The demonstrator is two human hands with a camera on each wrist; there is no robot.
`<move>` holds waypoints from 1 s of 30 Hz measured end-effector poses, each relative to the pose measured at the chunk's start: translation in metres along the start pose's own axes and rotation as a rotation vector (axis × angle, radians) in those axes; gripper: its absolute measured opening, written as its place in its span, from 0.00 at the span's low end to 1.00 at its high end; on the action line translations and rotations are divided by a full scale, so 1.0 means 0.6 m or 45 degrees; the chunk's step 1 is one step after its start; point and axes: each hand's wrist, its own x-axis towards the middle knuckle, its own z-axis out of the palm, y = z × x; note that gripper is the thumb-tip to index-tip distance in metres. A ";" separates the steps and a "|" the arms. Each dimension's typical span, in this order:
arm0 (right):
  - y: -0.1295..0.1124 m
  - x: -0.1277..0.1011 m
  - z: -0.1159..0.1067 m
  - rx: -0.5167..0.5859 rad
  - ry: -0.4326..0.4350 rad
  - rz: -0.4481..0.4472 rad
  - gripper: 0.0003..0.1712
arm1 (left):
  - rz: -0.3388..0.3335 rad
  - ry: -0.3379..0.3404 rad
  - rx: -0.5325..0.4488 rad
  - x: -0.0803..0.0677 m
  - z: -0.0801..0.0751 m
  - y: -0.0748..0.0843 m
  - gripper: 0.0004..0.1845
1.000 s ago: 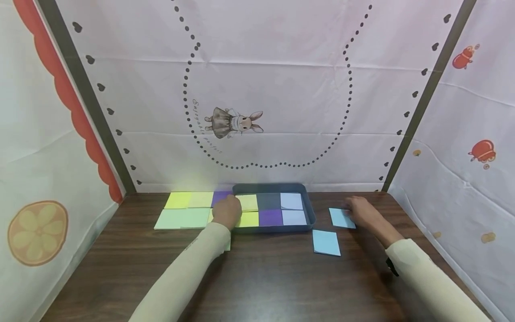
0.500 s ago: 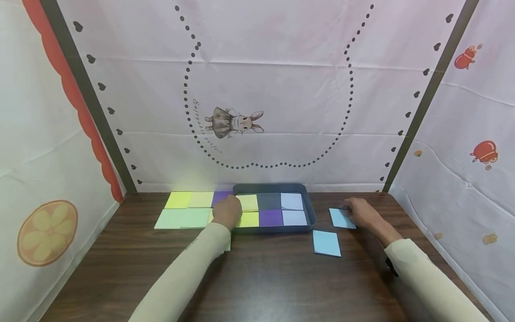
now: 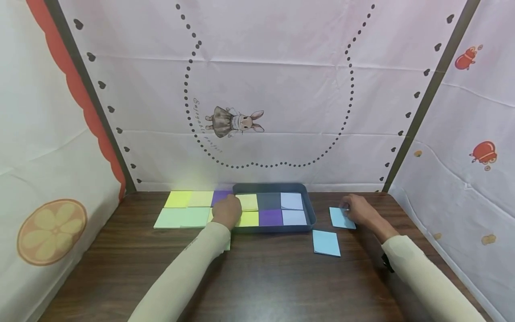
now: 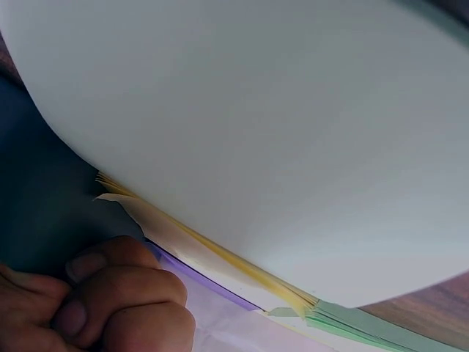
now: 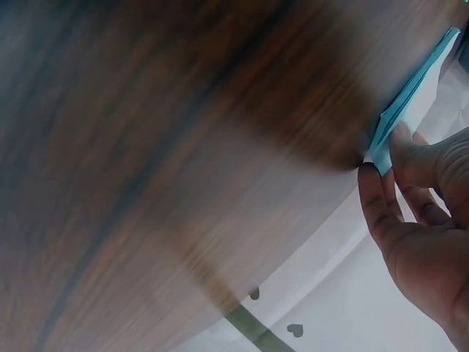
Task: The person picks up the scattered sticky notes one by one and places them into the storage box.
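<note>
My left hand [image 3: 227,210] is curled at the left wall of the dark blue tray [image 3: 277,229]. In the left wrist view its bent fingers [image 4: 139,293] and thumb lie against the tray, close to a purple pad. On the right, my right hand [image 3: 359,209] pinches the corner of a light blue sticky-note pad [image 3: 338,218]. The right wrist view has the thumb on one face of that pad [image 5: 421,103], fingers on the other. Inside the tray lie yellow pads [image 3: 249,219], a purple pad [image 3: 270,218] and pale blue pads [image 3: 293,218].
Another light blue pad [image 3: 326,243] lies nearer on the brown table [image 3: 273,286]. Left of the tray are yellow [image 3: 178,199], green [image 3: 195,218] and purple pads [image 3: 221,196]. A printed cloth wall [image 3: 297,112] rises behind. A pale blurred surface [image 4: 256,147] blocks much of the left wrist view.
The right hand has shifted slightly left at the far right corner of the light blue pad. My left hand and the tray have stayed in place.
</note>
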 end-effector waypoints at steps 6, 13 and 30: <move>-0.004 0.002 0.002 0.007 0.052 -0.004 0.13 | 0.017 0.001 0.023 0.002 0.000 -0.003 0.25; -0.004 0.000 -0.004 0.025 0.070 -0.003 0.13 | 0.003 -0.007 0.009 -0.003 -0.006 0.001 0.24; -0.012 0.002 -0.058 0.066 -0.010 -0.012 0.10 | -0.001 0.022 -0.014 -0.005 -0.005 0.002 0.23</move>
